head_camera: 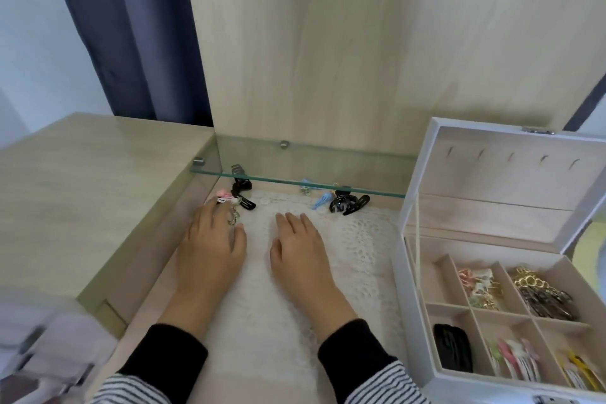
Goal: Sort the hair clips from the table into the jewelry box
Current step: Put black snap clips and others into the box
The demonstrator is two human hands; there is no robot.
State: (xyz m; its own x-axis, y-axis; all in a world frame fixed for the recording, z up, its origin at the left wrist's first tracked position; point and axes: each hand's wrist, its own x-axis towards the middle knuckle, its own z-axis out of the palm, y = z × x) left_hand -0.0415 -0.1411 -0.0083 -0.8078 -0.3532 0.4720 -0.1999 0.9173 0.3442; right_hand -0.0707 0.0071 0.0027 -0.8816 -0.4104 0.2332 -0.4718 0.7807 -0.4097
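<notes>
Pink clip [224, 198] at left fingers [210, 215]

Black cuffs [178, 349] at both wrists; black-and-white striped sleeves [385, 385] above them.

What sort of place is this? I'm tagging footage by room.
Probably a dressing table in a bedroom at home: a wooden recess with a glass shelf, hair clips on a lace mat, an open jewelry box, and a curtain behind.

Loose hair clips [347, 203], apparently mostly black, jewelry box [408, 311] open
</notes>
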